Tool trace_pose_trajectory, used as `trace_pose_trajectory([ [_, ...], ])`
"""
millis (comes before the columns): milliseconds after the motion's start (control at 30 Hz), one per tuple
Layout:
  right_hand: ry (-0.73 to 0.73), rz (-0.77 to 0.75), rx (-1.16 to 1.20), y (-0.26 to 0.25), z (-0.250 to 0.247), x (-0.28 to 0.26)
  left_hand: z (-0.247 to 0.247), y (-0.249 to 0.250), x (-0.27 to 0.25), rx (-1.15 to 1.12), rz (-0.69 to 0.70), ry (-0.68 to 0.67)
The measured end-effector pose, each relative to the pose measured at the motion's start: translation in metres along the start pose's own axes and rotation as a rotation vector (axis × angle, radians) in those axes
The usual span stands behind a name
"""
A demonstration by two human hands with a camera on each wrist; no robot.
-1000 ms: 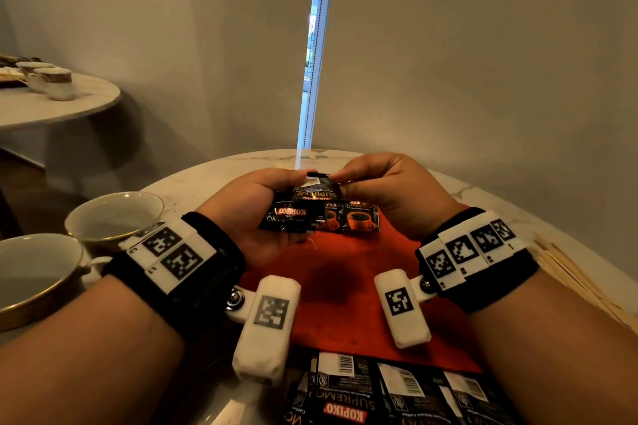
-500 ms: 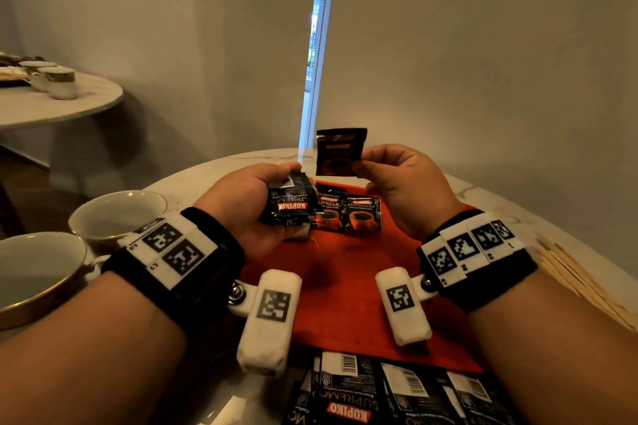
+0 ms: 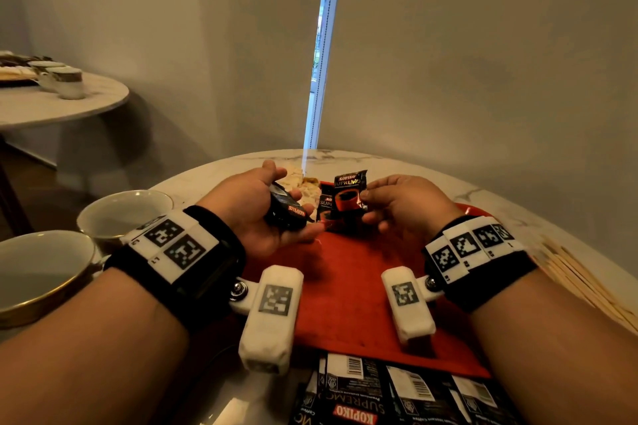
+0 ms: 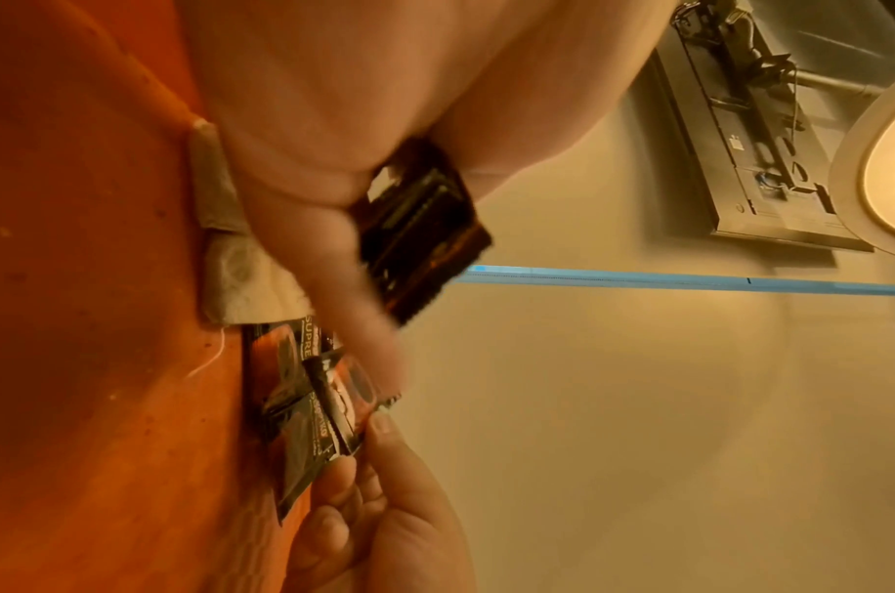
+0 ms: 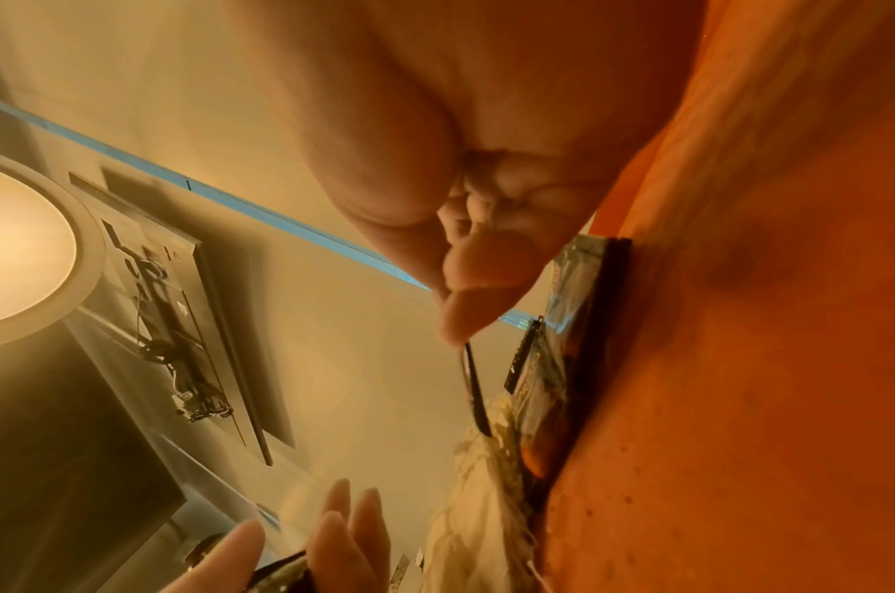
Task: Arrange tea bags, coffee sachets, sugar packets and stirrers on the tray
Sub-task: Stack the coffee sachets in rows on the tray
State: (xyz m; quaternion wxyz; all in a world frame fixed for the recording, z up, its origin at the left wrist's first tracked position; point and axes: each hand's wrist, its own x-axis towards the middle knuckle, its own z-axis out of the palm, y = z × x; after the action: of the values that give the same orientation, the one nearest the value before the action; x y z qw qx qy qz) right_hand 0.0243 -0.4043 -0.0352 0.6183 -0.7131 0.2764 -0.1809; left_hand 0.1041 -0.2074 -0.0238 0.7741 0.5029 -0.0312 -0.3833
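Observation:
My left hand lies palm up over the far left of the red tray and holds a small stack of black coffee sachets between thumb and fingers; the left wrist view shows the stack in the crook of the thumb. With thumb and fingertips my right hand pinches one coffee sachet upright, just above another sachet lying on the tray. In the right wrist view the pinched sachet hangs edge-on. Pale tea bags lie at the tray's far edge.
Two white cups stand left of the tray. Wooden stirrers lie on the marble table at the right. More black sachets lie by the tray's near edge. A second table stands at the back left.
My right hand drew one sachet off the stack, lifted it high, then brought it down close over the sachets on the tray. My left hand turned palm up, uncovering the tea bags.

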Motion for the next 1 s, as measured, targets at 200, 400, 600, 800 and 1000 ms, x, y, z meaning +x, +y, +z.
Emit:
trace_pose_trajectory([
  [200, -0.05, 0.056, -0.044, -0.001, 0.007, -0.004, 0.0, -0.004, -0.001, 0.112, -0.09, -0.071],
  [400, -0.087, 0.083, -0.053, -0.001, 0.012, -0.005, 0.001, -0.009, -0.003, 0.209, -0.092, -0.133],
  [600, -0.106, 0.095, -0.078, -0.001, 0.015, -0.006, 0.006, -0.015, -0.006, 0.247, -0.134, -0.166],
  [800, -0.112, 0.078, -0.123, -0.002, 0.014, -0.009, 0.007, -0.016, -0.005, 0.237, -0.162, -0.171],
  [1000, -0.064, 0.026, -0.194, -0.003, 0.01, -0.01, 0.008, -0.016, -0.005, 0.247, -0.159, -0.173],
])
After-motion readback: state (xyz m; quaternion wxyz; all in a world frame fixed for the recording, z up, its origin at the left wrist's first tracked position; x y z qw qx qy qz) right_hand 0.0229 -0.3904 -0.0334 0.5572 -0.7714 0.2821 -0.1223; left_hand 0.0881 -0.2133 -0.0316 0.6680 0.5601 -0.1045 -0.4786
